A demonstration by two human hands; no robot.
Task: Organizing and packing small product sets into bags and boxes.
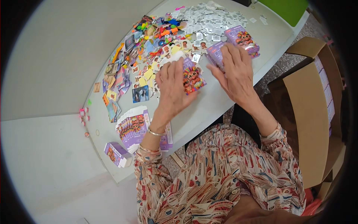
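My left hand [169, 86] is closed on the side of a small purple carton [194, 78] printed with colourful cartoon figures, held over the table. Its top end, by my fingertips, looks whitish. To the right, my right hand [236, 72] lies over another purple box [215, 56]; its fingers are stretched and the thumb stands apart. My palm hides part of that box. Just beyond my right fingers sit more purple boxes [242, 38], apparently stacked. Small yellow and white picture cards [154, 71] lie beside my left hand.
Mixed small toys [164, 33] and silvery packets [212, 18] are heaped at the back of the table [201, 115]. Flat purple cartons [132, 128] fan out at left, near a formed box [117, 155]. An open cardboard box [307, 123] with purple boxes inside stands at right.
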